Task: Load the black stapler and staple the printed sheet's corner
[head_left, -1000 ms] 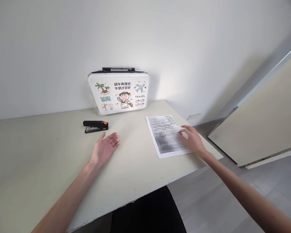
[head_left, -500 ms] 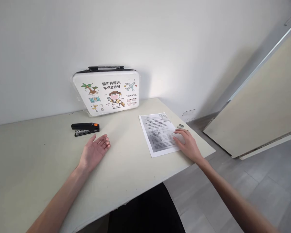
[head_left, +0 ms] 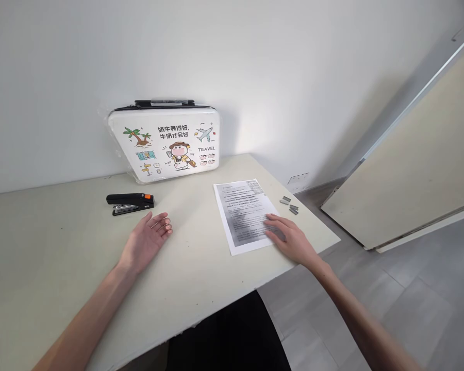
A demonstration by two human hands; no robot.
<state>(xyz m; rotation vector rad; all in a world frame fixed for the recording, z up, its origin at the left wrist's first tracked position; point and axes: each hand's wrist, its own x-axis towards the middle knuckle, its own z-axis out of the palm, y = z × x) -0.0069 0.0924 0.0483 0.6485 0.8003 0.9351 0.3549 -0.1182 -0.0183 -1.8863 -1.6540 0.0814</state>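
Note:
My left hand [head_left: 147, 241] rests palm up, fingers loosely apart and holding nothing, just in front of a black stapler [head_left: 129, 204] with an orange patch. The stapler lies on its side on the table. My right hand [head_left: 290, 238] lies palm down with its fingers stretched over the right edge of a printed sheet of paper [head_left: 242, 211]. Whether there is one sheet or more I cannot tell. Several small grey strips of staples [head_left: 290, 205] sit to the right of the paper, beyond my right hand.
A white carrying case [head_left: 166, 147] with cartoon prints and a black handle stands against the wall [head_left: 274, 67]. The pale table [head_left: 193, 268] ends at the right, near a leaning beige panel [head_left: 406, 154] on the grey floor [head_left: 382, 309].
My right hand has come a little towards me and left, and the paper has shifted slightly with it. More staple strips now show. The view has moved slightly; my left hand stays about the same.

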